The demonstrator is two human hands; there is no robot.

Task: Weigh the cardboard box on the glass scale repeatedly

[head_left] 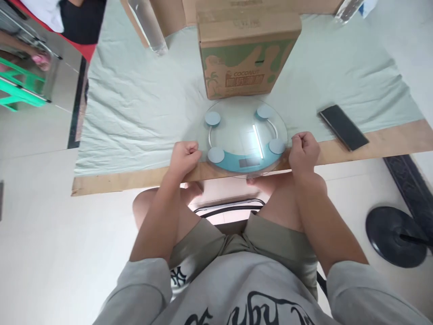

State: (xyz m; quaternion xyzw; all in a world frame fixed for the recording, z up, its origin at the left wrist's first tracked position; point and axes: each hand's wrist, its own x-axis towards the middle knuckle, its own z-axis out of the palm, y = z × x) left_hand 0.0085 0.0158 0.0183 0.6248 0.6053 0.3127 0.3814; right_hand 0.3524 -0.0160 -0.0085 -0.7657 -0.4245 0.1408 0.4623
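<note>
- Scale: display too small to be read.
- Left hand, right hand: palms are hidden.
- Shirt: lettering is cut off by bottom edge.
- Stool: cut off by left edge.
- Stand: pole cut off by right edge.

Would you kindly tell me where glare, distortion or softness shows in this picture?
Head view: a bright white streak of glare lies on the glass scale; head view: the cardboard box flares toward its top, likely perspective, and its lettering looks slightly soft.

A grey short-sleeved shirt with black script lettering tops olive-grey shorts.
</note>
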